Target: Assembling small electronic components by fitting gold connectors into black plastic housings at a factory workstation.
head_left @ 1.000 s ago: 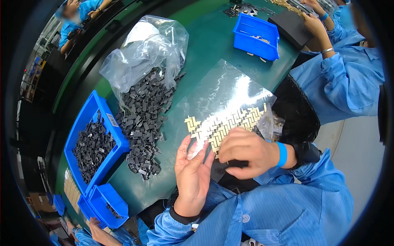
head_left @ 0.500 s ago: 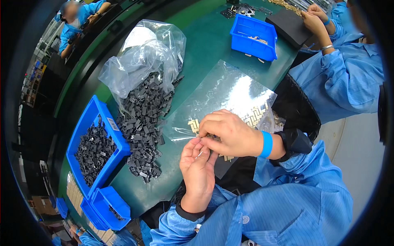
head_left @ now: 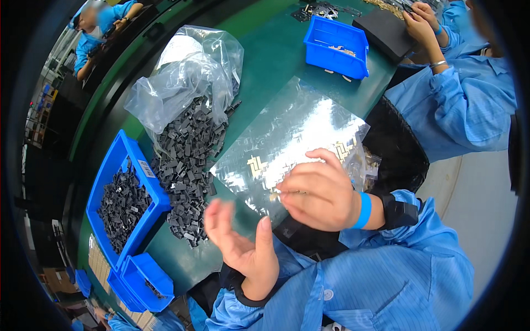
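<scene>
Lying askew on the green table [head_left: 265,71], directly before the wearer: a clear plastic sheet [head_left: 287,110], glare across its middle. Long axis runs from lower left to upper right; one corner points away toward the table's far side, another left toward the dark heap. Cream pieces [head_left: 255,165], angular and stepped, show at the sheet's nearer part, in a band running left to right and rising slightly rightward; its middle lies behind the right hand.

Right hand [head_left: 320,196], blue band at the wrist, is over the cream pieces, back of hand up, fingertips toward the left. Fingers bent, mostly side by side, index a little raised. Cannot tell whether they pinch anything, or touch the sheet.

Left hand [head_left: 248,254] raised near the table's close edge, apart from the right. Thumb upright, well away from the fingers; those curl loosely up and left, blurred, toward the dark pieces.

Surroundings: heap of dark grey pieces [head_left: 190,160], long, spilling nearward from a clear bag [head_left: 190,83]. Left of it, a large blue bin [head_left: 157,193] with more dark pieces. Farther off, another blue tray [head_left: 337,63] holding a few pale bits.
</scene>
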The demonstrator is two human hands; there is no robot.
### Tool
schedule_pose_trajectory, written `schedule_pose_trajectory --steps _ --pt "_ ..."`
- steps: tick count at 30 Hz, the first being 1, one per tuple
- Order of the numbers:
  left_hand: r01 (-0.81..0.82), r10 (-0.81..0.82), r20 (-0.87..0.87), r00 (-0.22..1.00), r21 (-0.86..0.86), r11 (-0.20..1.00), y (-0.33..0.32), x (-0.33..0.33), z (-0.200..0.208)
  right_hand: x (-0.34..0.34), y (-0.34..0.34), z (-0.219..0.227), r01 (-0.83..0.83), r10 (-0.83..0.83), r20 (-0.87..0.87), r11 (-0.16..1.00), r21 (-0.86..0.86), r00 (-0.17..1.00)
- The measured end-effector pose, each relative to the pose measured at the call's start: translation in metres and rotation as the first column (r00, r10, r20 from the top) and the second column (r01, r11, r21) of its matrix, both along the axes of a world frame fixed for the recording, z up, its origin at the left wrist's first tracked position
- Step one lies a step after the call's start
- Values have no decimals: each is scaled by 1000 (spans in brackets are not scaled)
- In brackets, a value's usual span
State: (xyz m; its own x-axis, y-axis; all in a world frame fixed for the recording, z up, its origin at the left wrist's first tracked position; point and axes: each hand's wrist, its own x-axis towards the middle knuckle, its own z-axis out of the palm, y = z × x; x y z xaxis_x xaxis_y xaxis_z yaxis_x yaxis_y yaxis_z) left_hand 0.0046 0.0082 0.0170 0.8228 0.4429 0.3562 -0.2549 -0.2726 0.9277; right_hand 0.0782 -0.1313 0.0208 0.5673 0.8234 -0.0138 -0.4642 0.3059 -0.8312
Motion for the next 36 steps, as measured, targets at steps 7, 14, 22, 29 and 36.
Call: schedule_pose_trajectory --steps 7,14,22,29,36 --pt "195 -327 -158 932 -541 818 -2 -11 9 -18 3 5 -8 8 -2 1000 3 1000" --pt "273 -556 -160 815 -741 614 8 -11 16 -7 0 16 11 -11 -12 1000 -9 1000" --pt "285 -456 -243 856 -515 809 8 -16 13 -5 -1 14 9 -9 -17 1000 -14 1000" --pt "306 -304 -247 920 -28 952 6 -17 19 -4 -3 21 13 -13 -21 1000 -13 1000" --pt "405 -398 -273 876 -33 914 11 -19 16 -3 -5 20 20 -21 -25 1000 -15 999"
